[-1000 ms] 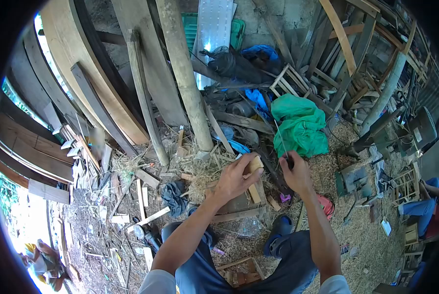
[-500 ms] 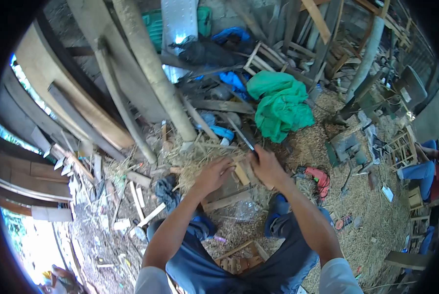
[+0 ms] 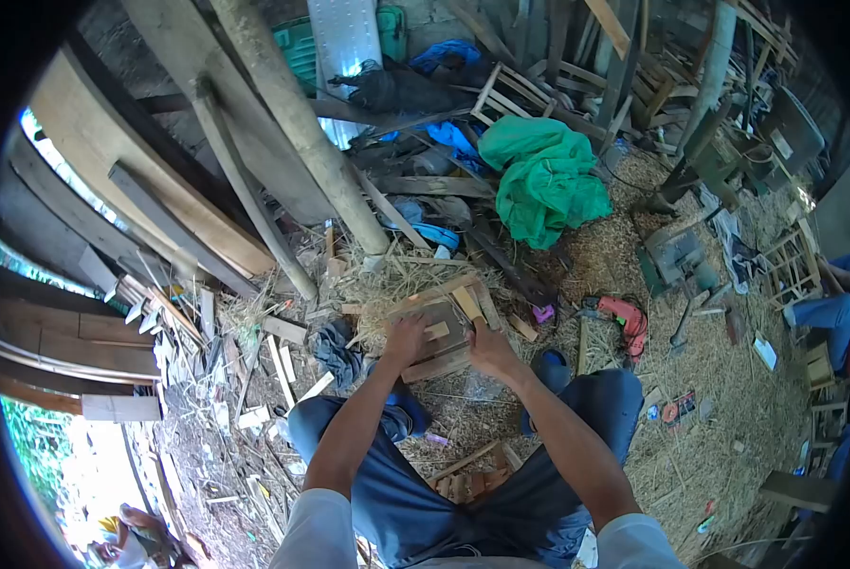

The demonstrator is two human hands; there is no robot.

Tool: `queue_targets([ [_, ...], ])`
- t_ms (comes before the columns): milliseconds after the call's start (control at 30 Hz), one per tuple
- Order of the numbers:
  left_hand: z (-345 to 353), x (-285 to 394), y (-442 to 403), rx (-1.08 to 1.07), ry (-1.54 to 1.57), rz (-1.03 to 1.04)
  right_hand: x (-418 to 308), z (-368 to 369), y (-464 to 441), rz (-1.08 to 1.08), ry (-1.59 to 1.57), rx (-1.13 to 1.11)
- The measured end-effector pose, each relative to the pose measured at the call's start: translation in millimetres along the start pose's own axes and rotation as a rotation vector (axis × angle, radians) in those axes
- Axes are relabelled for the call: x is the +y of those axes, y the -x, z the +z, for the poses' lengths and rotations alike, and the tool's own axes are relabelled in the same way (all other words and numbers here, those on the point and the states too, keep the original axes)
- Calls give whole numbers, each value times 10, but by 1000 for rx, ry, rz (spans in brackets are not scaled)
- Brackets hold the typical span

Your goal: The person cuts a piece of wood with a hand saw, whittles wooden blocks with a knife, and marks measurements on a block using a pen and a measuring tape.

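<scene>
Low over a wooden work board (image 3: pixel 434 367) between the knees, my left hand (image 3: pixel 408 341) has its fingers closed at a small pale wood piece (image 3: pixel 437 331), holding it against the surface. Just to the right, my right hand (image 3: pixel 490 349) is closed round the dark handle of a thin-bladed tool (image 3: pixel 480 323); its blade cannot be made out now. A light wood strip (image 3: pixel 466 303) lies beyond the right hand's fingers. The two hands are a short gap apart.
A green sheet (image 3: pixel 543 185) lies bundled ahead. A red power drill (image 3: pixel 626 324) rests on shavings at the right. Dark cloth (image 3: pixel 335 351) is left of the board. Posts and planks (image 3: pixel 292 133) lean ahead. Another person's leg (image 3: pixel 818 313) shows at far right.
Both hands have come down to the board. The small wood piece, earlier raised in my left hand, is now low at the board. The tool's blade, earlier pointing up and forward, no longer shows clearly.
</scene>
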State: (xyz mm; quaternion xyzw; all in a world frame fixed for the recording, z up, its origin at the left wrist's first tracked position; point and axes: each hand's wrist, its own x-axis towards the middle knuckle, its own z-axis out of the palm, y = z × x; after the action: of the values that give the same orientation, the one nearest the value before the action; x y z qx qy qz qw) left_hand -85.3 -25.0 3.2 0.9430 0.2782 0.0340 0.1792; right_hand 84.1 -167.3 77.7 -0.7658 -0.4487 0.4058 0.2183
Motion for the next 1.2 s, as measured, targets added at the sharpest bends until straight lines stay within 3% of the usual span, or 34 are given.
queue_targets([
  [200, -47, -33, 142, -46, -32, -41, 161, -75, 104, 49, 47, -110],
  [300, -19, 28, 118, -47, -20, -37, 347, 60, 55, -5, 37, -60],
  [467, -2, 79, 15, -61, -58, -27, 428, 579, 214, 82, -285, 217],
  [600, 7, 42, -66, -97, -14, -46, 402, 697, 27, 101, -186, 75],
  [733, 22, 62, -93, 10, 161, -118, 362, 726, -85, 119, -183, 163],
  [900, 58, 116, -98, 38, 283, -6, 275, 720, -120, 243, -233, 114],
  [1200, 236, 221, -110, 102, 216, 121, 373, 738, -166, 207, -231, 108],
])
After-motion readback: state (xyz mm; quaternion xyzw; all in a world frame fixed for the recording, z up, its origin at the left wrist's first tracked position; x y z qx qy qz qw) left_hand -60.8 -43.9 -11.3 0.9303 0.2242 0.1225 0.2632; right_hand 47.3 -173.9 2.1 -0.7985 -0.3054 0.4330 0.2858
